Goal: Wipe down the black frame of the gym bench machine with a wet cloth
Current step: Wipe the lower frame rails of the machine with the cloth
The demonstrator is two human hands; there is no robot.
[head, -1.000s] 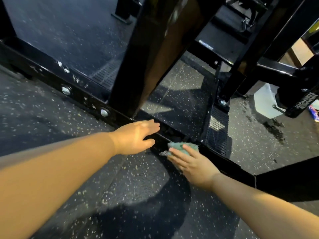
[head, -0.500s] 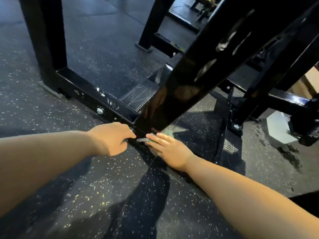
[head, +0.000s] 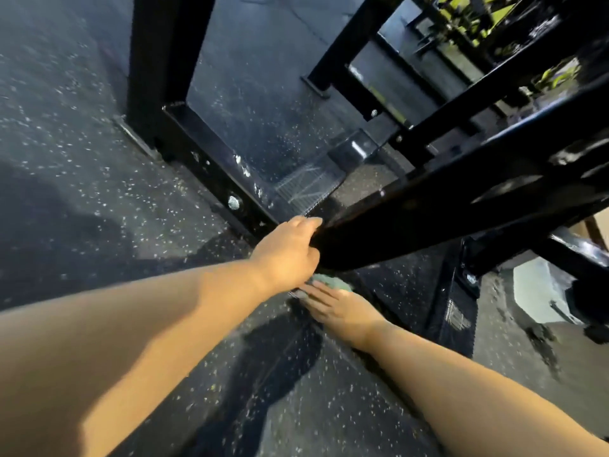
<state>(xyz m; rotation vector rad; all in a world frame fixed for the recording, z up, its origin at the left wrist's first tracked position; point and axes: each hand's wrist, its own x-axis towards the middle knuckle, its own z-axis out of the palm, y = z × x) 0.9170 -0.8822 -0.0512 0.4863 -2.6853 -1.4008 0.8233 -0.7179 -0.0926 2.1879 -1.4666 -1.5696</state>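
Observation:
The black frame of the bench machine [head: 211,166] lies low across the speckled floor, and a thick slanted beam [head: 461,206] rises from it to the upper right. My left hand [head: 290,255] rests at the foot of that beam, its fingers reaching onto the metal. Just below it, my right hand [head: 336,308] presses a small teal cloth [head: 333,282] flat on the low frame bar with straight fingers. Most of the cloth is hidden under the two hands.
An upright black post [head: 158,61] stands at the far left end of the bar. A ribbed foot plate [head: 306,186] sits behind the bar, a second one [head: 458,315] to the right. More black frames [head: 412,61] crowd the upper right. Speckled rubber floor [head: 66,159] spreads left.
My right hand has slid the cloth left along the low bar to under the slanted beam's foot. My left hand has moved up onto the beam's base. The view has swung left.

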